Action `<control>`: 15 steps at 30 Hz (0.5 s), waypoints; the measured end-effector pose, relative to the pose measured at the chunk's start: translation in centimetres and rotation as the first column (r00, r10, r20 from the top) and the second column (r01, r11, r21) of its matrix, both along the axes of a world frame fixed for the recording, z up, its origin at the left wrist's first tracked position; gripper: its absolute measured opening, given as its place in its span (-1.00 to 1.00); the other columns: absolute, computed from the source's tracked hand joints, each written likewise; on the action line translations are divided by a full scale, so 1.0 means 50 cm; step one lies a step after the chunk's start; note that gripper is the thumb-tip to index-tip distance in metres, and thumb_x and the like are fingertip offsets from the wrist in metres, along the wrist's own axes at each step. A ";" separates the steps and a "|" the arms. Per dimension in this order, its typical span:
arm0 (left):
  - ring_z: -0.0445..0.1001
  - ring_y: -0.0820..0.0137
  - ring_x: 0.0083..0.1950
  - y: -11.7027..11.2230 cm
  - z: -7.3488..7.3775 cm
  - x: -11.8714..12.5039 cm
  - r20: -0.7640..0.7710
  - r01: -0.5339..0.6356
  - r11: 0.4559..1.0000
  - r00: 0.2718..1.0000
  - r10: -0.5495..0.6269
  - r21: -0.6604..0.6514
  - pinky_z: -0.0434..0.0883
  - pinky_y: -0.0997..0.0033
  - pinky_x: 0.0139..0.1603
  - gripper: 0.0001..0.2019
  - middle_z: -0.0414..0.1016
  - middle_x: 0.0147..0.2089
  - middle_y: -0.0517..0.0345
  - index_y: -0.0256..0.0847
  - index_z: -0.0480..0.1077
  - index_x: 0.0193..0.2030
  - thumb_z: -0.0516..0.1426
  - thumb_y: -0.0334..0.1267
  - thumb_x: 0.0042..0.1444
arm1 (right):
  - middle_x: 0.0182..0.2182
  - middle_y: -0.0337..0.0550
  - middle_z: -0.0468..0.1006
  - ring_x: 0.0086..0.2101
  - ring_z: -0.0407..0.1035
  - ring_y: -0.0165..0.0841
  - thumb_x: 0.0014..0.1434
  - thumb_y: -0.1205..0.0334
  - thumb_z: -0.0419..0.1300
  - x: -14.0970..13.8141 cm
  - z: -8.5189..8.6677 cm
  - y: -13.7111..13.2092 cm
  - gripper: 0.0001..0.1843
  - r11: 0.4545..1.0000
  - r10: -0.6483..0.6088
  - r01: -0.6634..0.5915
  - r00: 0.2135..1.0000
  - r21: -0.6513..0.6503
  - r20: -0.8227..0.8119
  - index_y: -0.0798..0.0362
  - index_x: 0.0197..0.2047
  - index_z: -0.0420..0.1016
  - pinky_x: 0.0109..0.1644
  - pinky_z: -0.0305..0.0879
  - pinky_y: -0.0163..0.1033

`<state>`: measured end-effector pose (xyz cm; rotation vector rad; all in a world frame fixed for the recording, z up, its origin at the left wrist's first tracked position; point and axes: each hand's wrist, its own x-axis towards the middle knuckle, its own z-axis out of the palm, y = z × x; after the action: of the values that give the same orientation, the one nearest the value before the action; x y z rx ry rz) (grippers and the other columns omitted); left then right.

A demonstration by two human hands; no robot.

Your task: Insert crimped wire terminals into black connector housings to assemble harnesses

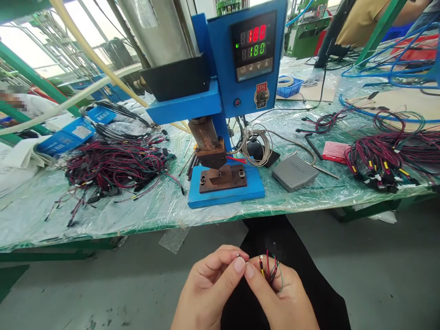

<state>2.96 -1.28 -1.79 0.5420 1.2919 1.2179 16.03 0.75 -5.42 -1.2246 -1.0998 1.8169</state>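
Thin wires [267,261] before a blue press [222,98]
The left hand [210,285] pinches a tiny piece [238,255], mostly hidden; the right hand [280,295], just beside, grips the wires.

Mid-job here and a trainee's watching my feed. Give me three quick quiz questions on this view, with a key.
1. Fill in: the green digits on the controller read ___.
2. True or false: the right hand holds thin wires.
3. Pick one: just to the picture's right of the blue press base lies (a) a hammer, (b) a grey pedal, (c) a mug.

Key: 1. 180; 2. True; 3. b
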 end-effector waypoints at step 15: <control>0.57 0.38 -0.15 -0.004 0.015 -0.003 0.075 0.001 1.000 0.997 0.000 -0.009 0.49 0.51 -0.05 -0.88 0.59 -0.18 0.13 -0.15 0.69 -0.29 0.40 -0.17 0.09 | -0.64 -0.34 0.15 -0.58 -0.02 -0.45 0.23 -0.30 0.19 -0.013 0.003 -0.011 -0.41 0.992 -0.069 0.071 0.997 0.107 -0.020 0.07 -0.49 0.55 -0.48 0.05 -0.29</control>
<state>2.83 -1.46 -1.04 0.4856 1.2331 1.2201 15.38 0.21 -5.25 -1.1690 -1.1174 1.6901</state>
